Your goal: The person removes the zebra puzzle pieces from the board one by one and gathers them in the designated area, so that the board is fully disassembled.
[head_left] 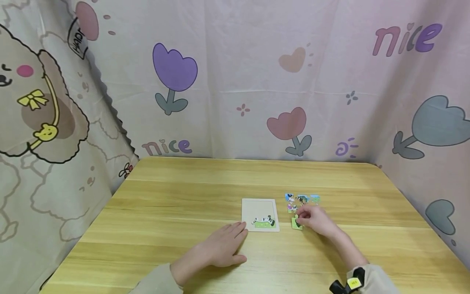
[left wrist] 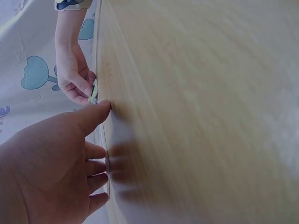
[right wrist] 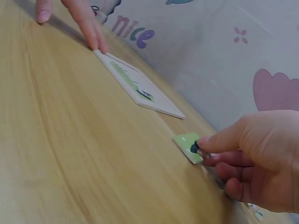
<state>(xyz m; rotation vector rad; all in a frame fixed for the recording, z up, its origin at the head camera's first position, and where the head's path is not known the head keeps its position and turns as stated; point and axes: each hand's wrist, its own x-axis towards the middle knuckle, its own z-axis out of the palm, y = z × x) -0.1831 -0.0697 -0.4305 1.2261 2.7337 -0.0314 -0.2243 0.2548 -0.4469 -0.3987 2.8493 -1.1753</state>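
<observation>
My right hand (head_left: 313, 219) pinches a green jigsaw puzzle piece (right wrist: 185, 141) between thumb and fingers. Dark markings show on the piece, which is tilted up off the wood in the right wrist view. To its left lies a cream puzzle board (head_left: 257, 207) with a raised rim. A green strip of puzzle (head_left: 265, 223) with black-and-white animal parts fills the board's lower right. My left hand (head_left: 225, 247) lies with extended fingers, its fingertips touching the board's lower left corner.
Several loose puzzle pieces (head_left: 302, 199) in blue, green and other colours lie beyond my right hand, partly hidden by it. The wooden table (head_left: 154, 228) ends at a printed curtain (head_left: 227, 81) behind. A black strap device (head_left: 349, 281) sits on the right wrist.
</observation>
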